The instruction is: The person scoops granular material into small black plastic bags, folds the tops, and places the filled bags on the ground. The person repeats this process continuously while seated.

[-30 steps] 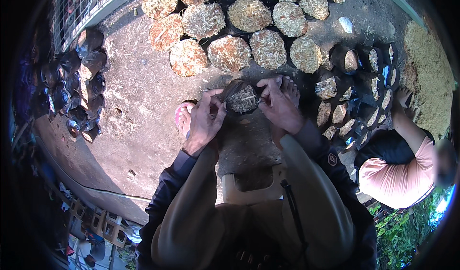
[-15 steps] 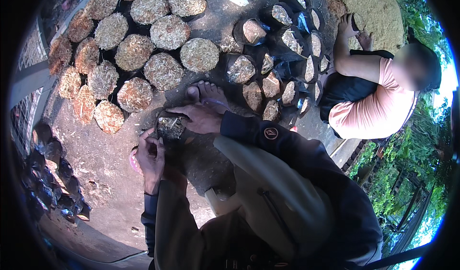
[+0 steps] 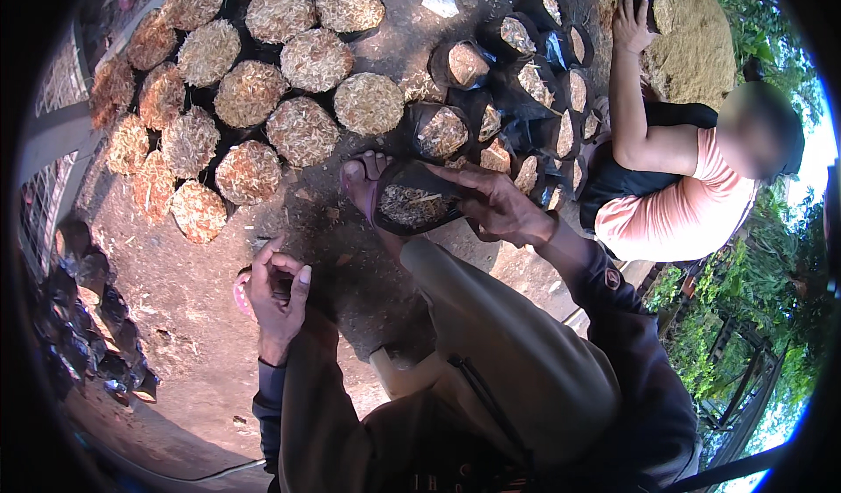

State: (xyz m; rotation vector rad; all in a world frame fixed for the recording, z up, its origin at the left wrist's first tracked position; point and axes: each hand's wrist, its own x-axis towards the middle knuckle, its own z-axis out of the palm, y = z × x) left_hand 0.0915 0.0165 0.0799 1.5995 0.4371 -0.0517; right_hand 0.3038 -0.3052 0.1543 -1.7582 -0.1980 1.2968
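My right hand (image 3: 504, 202) grips a black plastic grow bag (image 3: 414, 206) by its side, over my sandalled foot. Dark, chip-flecked material shows in the bag's mouth, which is tilted toward me. To the left, my left hand (image 3: 280, 296) is above the ground near my other foot, holding nothing, with its fingers bent and apart. Just beyond the held bag stands a cluster of black bags (image 3: 442, 131) filled with brownish material, several leaning against each other.
Round bags topped with pale shavings (image 3: 302, 131) stand in rows at the far left. Dark bags (image 3: 109, 318) line the left edge. At right a co-worker in a pink shirt (image 3: 679, 200) crouches by a sawdust heap (image 3: 692, 55), one hand on a black bag (image 3: 663, 13).
My right hand has carried the bag rightward, away from my left hand, which is now apart from it. The co-worker's arm has reached farther out with a bag over the heap.
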